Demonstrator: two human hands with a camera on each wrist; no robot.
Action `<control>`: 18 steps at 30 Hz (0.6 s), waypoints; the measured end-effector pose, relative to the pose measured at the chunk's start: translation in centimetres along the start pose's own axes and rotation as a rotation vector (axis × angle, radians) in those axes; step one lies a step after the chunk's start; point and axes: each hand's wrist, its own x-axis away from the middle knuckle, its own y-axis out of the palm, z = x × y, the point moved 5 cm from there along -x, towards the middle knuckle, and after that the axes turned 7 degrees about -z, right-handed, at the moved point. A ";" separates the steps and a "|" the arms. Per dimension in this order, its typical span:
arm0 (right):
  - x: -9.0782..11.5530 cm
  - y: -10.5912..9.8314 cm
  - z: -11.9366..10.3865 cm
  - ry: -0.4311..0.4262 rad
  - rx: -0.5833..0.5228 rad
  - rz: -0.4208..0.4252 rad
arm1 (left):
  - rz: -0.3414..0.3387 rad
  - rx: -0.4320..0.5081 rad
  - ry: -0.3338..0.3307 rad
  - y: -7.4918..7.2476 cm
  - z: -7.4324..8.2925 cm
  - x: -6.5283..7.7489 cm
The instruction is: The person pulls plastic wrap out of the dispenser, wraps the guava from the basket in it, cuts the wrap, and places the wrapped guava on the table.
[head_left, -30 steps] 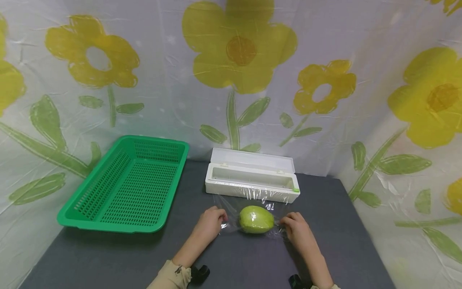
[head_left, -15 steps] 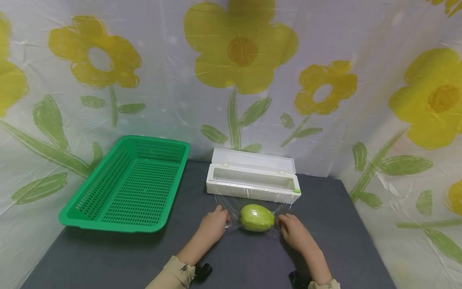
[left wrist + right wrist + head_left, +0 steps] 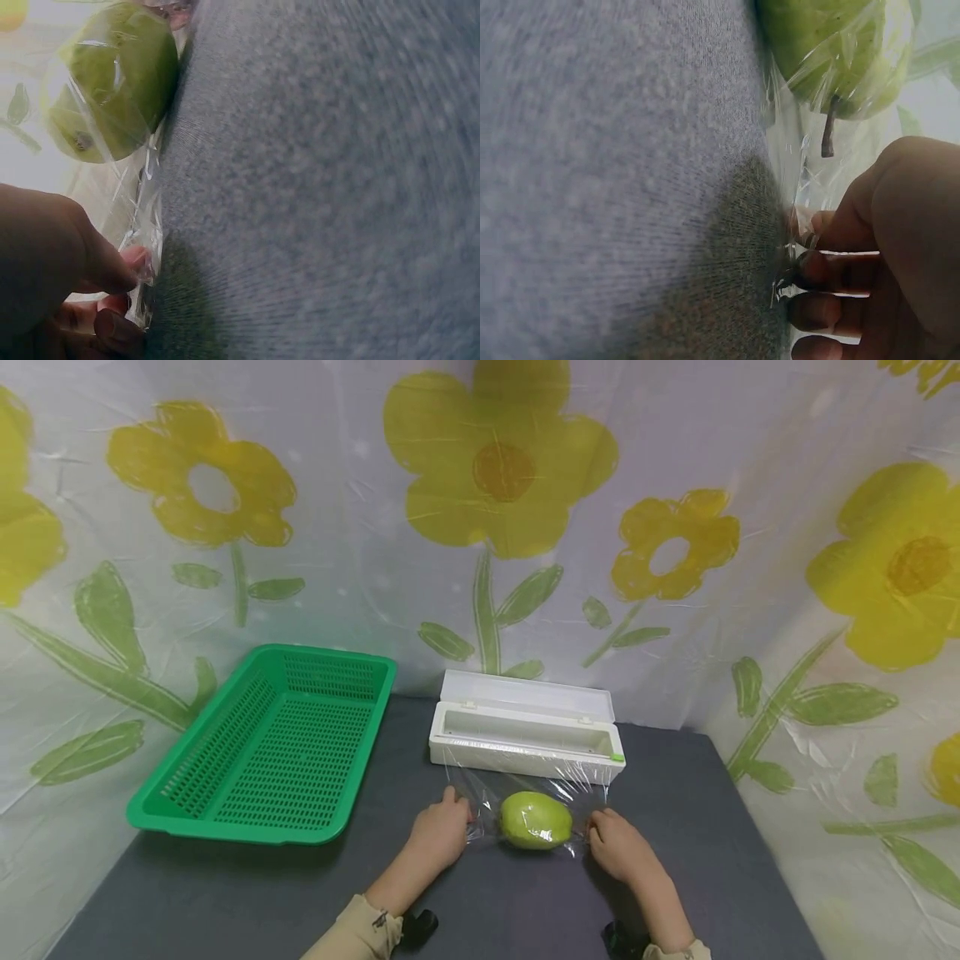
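Flowered curtain (image 3: 337, 518) backs the worktop (image 3: 712, 843) where, in head view, a green fruit (image 3: 536, 820) lies under clear film (image 3: 484, 803) reaching a white box (image 3: 456, 750). Left wrist: left hand (image 3: 56, 262) pinches film, seemingly for tension. Right wrist: right hand (image 3: 911, 232) pinches likewise.

Soft, even light fills the head view; glints streak the plastic film (image 3: 485, 814) toward the grey tabletop's (image 3: 510, 902) far edge. Wrist views look hazy, shadows darkening beside left hand (image 3: 64, 274) and right hand (image 3: 900, 247).
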 end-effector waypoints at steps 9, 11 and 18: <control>1.1 0.3 1.5 0.096 -0.022 0.020 | 0.033 0.074 -0.002 -0.5 -0.4 1.0; 1.6 0.4 1.9 0.124 -0.038 0.038 | 0.055 0.085 0.010 -0.9 -0.2 1.3; 3.0 -0.6 1.2 0.037 -0.097 0.274 | 0.101 0.211 0.143 -2.4 1.3 1.4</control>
